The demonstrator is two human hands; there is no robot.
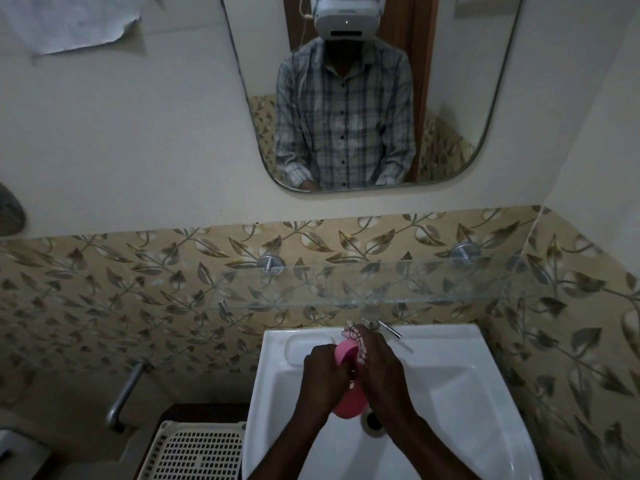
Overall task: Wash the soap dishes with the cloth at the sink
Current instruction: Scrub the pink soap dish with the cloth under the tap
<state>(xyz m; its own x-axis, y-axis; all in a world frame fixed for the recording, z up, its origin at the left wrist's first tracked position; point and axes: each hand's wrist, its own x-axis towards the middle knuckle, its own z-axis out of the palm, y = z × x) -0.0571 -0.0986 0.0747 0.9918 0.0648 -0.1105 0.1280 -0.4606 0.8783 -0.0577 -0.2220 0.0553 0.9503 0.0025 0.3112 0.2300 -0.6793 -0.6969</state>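
Over the white sink (450, 393) my left hand (323, 379) grips a pink soap dish (344, 355), held upright on its end. Its lower pink part (348, 405) shows below my hands, just above the drain (374, 422). My right hand (379, 368) presses a patterned cloth (356, 336) against the dish's right side. Most of the cloth is hidden under my fingers. Both hands sit close together below the tap (381, 325).
A glass shelf (381, 282) on chrome brackets runs above the sink. A mirror (363, 91) hangs on the wall and reflects a person in a checked shirt. A cream perforated plastic basket (197, 448) stands left of the sink, beside a metal pipe (126, 389).
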